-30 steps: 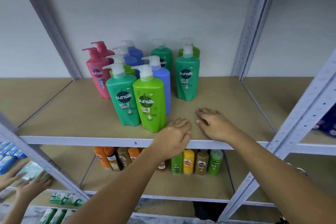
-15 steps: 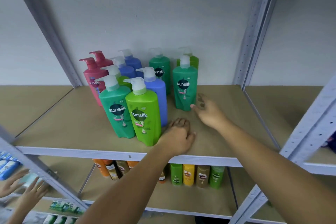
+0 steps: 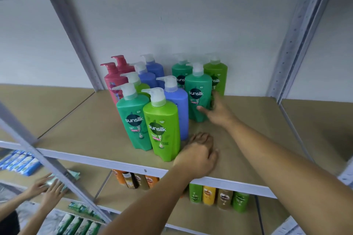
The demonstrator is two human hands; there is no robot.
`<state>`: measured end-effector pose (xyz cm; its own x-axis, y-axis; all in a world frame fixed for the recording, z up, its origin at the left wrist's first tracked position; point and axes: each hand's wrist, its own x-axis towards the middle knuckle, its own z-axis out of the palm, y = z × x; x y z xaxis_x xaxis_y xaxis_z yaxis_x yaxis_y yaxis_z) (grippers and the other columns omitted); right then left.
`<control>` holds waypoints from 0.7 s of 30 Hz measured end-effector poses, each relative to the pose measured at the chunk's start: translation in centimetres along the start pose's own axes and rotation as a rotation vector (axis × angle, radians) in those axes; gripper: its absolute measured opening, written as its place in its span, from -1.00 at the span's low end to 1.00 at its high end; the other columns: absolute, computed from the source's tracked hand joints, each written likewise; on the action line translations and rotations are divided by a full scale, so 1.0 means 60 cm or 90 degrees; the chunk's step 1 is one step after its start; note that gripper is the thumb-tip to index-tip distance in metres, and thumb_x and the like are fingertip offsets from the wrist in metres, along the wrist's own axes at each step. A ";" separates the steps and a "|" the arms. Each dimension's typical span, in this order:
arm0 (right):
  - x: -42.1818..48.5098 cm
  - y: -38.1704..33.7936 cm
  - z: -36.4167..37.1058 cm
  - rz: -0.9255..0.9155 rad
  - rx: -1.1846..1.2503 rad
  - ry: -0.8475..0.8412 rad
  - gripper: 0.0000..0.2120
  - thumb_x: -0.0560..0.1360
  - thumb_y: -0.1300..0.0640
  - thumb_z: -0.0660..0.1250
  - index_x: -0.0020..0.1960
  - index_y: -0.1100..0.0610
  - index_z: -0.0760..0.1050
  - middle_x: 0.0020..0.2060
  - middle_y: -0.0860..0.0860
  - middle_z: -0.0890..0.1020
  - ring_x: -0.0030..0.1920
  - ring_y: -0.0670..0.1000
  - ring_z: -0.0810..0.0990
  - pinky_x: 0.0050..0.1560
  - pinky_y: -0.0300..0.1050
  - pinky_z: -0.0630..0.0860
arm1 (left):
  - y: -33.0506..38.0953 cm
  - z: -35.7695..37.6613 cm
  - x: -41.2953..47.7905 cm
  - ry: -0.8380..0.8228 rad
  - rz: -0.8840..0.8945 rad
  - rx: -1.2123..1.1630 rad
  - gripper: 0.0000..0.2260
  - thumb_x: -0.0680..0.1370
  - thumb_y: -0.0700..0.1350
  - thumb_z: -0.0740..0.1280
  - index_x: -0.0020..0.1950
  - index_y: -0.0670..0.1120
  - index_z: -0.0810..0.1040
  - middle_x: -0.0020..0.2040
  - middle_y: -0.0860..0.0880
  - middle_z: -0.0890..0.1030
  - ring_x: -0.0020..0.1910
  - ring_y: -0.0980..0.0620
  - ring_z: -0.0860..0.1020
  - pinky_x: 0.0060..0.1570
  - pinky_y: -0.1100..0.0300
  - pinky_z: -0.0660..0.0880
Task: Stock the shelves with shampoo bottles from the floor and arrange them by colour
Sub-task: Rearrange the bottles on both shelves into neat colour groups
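Pump bottles (image 3: 162,126) on shelf (image 3: 86,129); small bottles (image 3: 208,194) on lower shelf (image 3: 210,219).

Pink pump bottles (image 3: 114,84): two, far left.
Blue pump bottles (image 3: 176,101): three, running near to far.
Teal-green pump bottles (image 3: 131,120): three.
Lime-green pump bottles (image 3: 162,131): three more, eleven pumps all told.
Small lower-shelf bottles (image 3: 209,194): eight showing, four left, four right.
Hands: four, counting left hand (image 3: 196,155), right hand (image 3: 217,110) and another person's pair (image 3: 47,189) low left.
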<state>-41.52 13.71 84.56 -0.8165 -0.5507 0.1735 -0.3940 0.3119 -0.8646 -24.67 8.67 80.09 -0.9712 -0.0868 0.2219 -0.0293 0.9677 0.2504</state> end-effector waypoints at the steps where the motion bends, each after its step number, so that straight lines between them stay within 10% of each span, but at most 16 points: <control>1: 0.008 0.002 0.008 -0.011 0.012 -0.004 -0.22 0.33 -0.17 0.54 0.43 0.00 0.29 0.29 -0.06 0.58 0.26 -0.01 0.57 0.34 0.11 0.50 | -0.001 0.001 0.000 0.004 0.000 0.000 -0.44 0.58 0.14 0.00 0.38 -0.20 0.46 0.40 -0.19 0.48 0.43 -0.14 0.36 0.49 0.03 0.19; 21: 0.040 -0.033 0.049 0.000 -0.072 -0.074 -0.40 0.48 0.00 0.51 0.40 0.15 0.35 0.20 0.03 0.59 0.14 0.05 0.60 0.15 -0.06 0.52 | -0.005 0.010 -0.003 0.034 -0.001 0.016 -0.52 0.63 0.09 0.14 0.44 -0.17 0.42 0.46 -0.17 0.43 0.50 -0.13 0.31 0.51 0.05 0.15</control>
<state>-41.46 9.50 85.32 -0.7648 -0.6345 0.1117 -0.4441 0.3936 -0.8049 -24.63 8.55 79.44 -0.9573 -0.1001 0.2713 -0.0374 0.9732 0.2271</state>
